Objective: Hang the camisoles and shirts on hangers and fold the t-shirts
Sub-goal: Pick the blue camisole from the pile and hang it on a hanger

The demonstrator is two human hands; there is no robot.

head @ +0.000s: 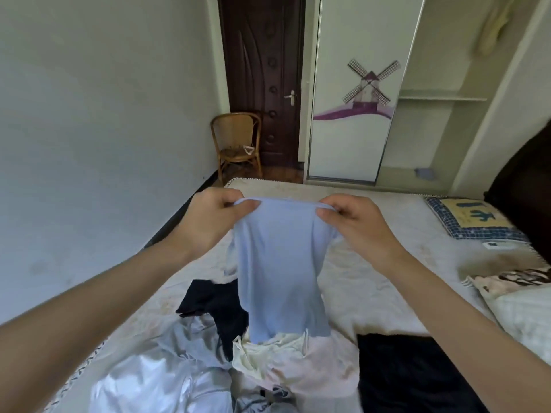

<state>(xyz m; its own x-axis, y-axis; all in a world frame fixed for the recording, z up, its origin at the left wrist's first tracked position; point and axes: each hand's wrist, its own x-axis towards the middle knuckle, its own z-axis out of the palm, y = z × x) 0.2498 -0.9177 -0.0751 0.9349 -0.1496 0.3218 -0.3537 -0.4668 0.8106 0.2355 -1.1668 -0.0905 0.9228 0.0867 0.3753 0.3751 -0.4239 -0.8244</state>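
Note:
A light blue camisole [278, 263] hangs in the air above the bed, held up by its top edge. My left hand [213, 216] pinches its left strap corner and my right hand [356, 223] pinches its right one. Its hem reaches down to a pile of clothes [253, 362] on the bed [372, 263]: a black garment [214, 305], a cream camisole with thin straps [262, 353], a pale pink piece [325, 365] and a shiny white shirt [140, 383]. No hanger is in view.
A dark garment [408, 374] lies at the near right of the bed. Pillows [471, 222] and folded bedding [518, 296] sit at the right. Beyond the bed stand a wicker chair [237, 141], a dark door [262, 79] and an open wardrobe [429, 114].

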